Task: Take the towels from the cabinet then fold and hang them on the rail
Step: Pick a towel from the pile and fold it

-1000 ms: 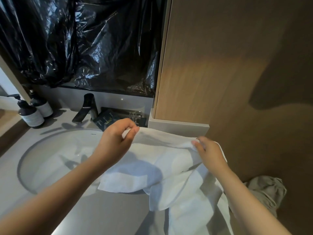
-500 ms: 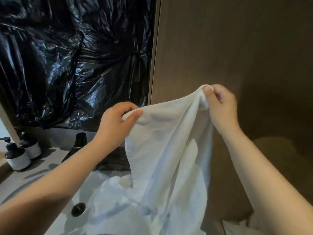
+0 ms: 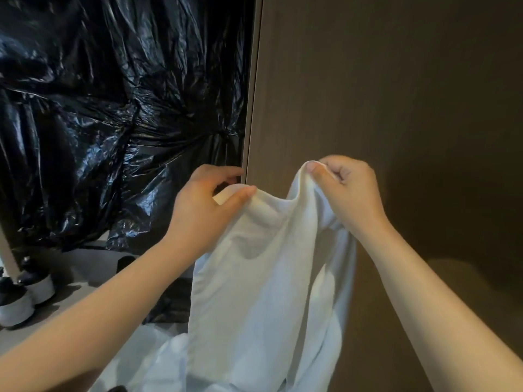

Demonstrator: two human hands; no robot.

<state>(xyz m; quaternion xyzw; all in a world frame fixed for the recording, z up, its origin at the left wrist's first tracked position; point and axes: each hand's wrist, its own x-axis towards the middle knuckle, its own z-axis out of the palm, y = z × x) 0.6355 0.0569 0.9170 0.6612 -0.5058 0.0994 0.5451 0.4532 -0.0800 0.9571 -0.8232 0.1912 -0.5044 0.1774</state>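
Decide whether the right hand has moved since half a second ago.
Yes. The right hand, pinching the towel, has shifted left, closer to the panel edge and the left hand.

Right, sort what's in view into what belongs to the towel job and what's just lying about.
Belongs to the job:
white towel, held up by its top edge
left hand and right hand, each pinching it

Just lying about:
black plastic sheeting
two bottles on the counter
wood-grain panel
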